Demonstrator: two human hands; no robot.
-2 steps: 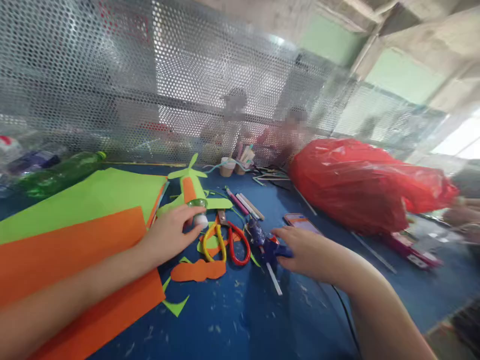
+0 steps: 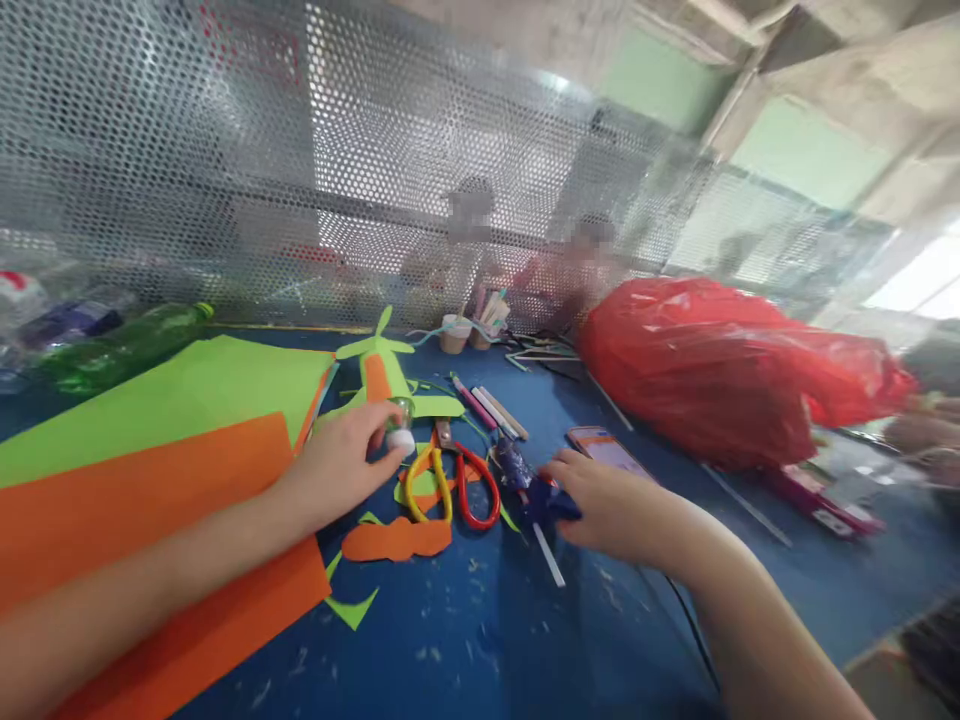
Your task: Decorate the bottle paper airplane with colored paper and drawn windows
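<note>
A small bottle wrapped in green and orange paper lies at mid-table, with paper blades at its far end and side pieces like wings. Its clear neck and white cap point toward me. My left hand has thumb and fingers curled round the neck. My right hand grips the dark blue glue gun, which rests on the table with a white glue stick sticking out of it. Scissors with one yellow and one red handle lie between my hands.
Green paper and orange paper sheets spread on the left, beside a green bottle. Orange paper scraps lie up front. A phone, markers, cups and a red plastic bag stand farther off.
My right hand has shifted slightly and its fingers have closed further over the glue gun's handle. The left fingers have slid a little on the bottle neck.
</note>
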